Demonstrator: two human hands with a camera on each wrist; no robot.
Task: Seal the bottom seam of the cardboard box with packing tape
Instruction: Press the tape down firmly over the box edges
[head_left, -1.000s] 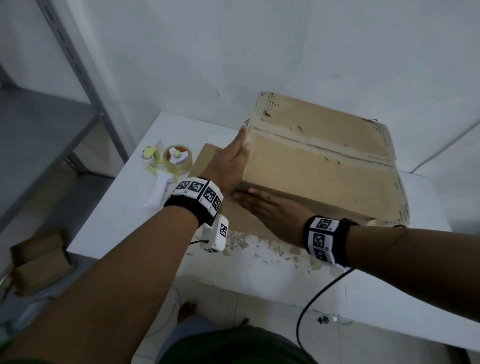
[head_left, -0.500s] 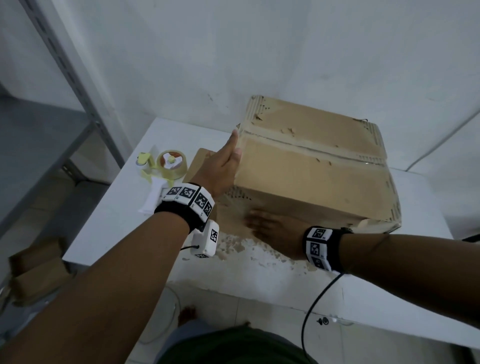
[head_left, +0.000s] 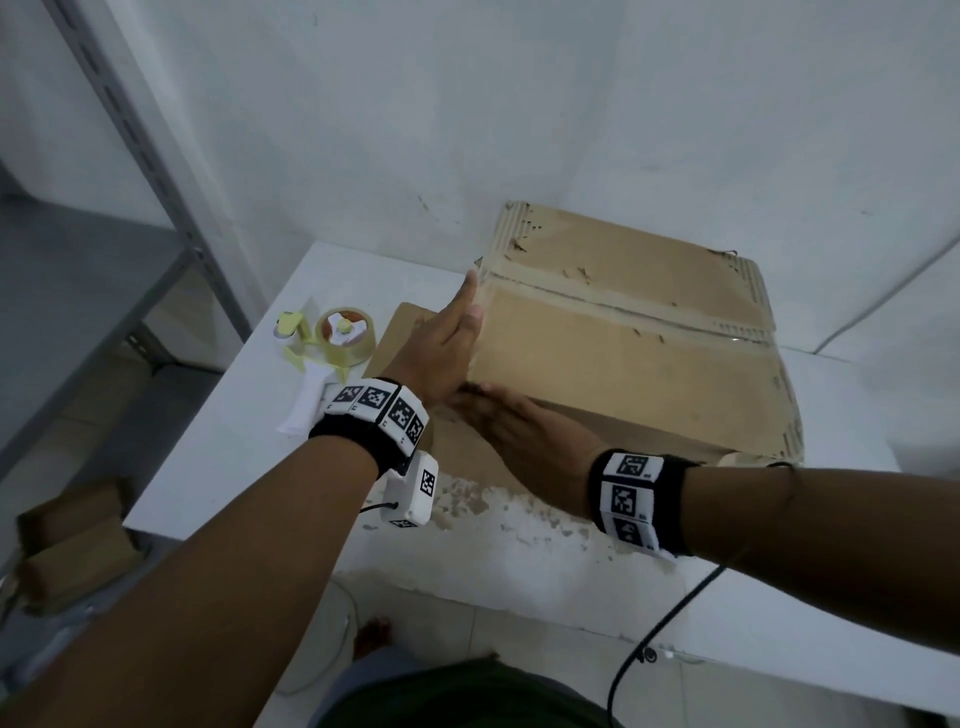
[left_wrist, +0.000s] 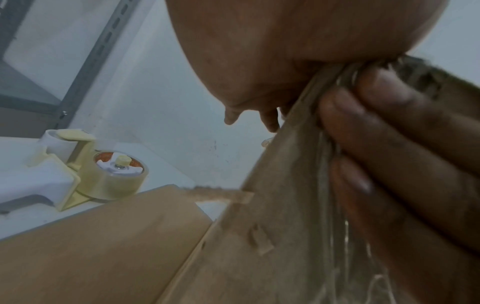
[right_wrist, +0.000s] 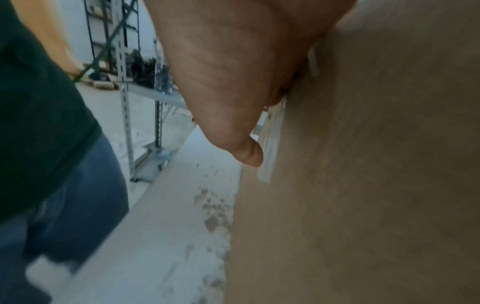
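A worn cardboard box (head_left: 623, 358) stands on the white table (head_left: 519, 545), its closed flaps up and their seam (head_left: 623, 306) running left to right. My left hand (head_left: 454, 340) lies flat against the box's left side, fingers straight and reaching up to the seam's left end. My right hand (head_left: 511, 421) presses flat on the near side by the near-left corner; its fingers (left_wrist: 389, 133) show on the box wall (left_wrist: 272, 226). The tape dispenser (head_left: 332, 340) with its clear roll (left_wrist: 116, 176) lies on the table left of the box, untouched.
A loose cardboard flap (head_left: 400, 332) lies flat on the table between dispenser and box. The table top (right_wrist: 168, 226) is chipped near the front edge. A grey metal shelf (head_left: 104, 270) stands at the left, a white wall behind. A black cable (head_left: 649, 639) hangs off the front.
My right hand slid down the near side, then back up toward the near-left corner. My left hand stayed flat along the left edge. The dispenser has not moved.
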